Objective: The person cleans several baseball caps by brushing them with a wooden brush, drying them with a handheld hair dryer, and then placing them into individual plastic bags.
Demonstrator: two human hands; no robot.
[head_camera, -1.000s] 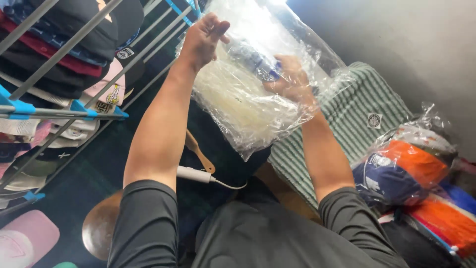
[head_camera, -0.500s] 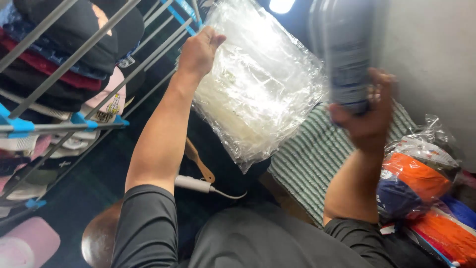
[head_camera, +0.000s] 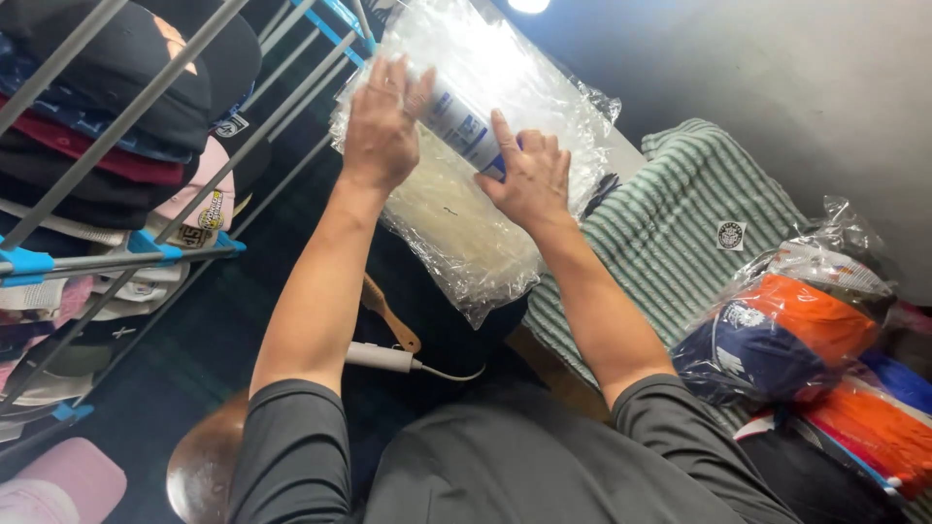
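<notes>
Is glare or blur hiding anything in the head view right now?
Head view: sharp, no motion blur on the left hand or right hand; a bright lamp at the top edge throws glare across the clear bag, washing out its contents; the lower left floor is dim.

Both forearms reach forward and up, bare below dark sleeves pushed to the elbows. The left hand (head_camera: 381,121) is raised, back toward the camera, fingers together and pointing up, slightly curled. The right hand (head_camera: 529,180) sits just lower and beside it, palm away, fingers spread, thumb angled inward.
</notes>
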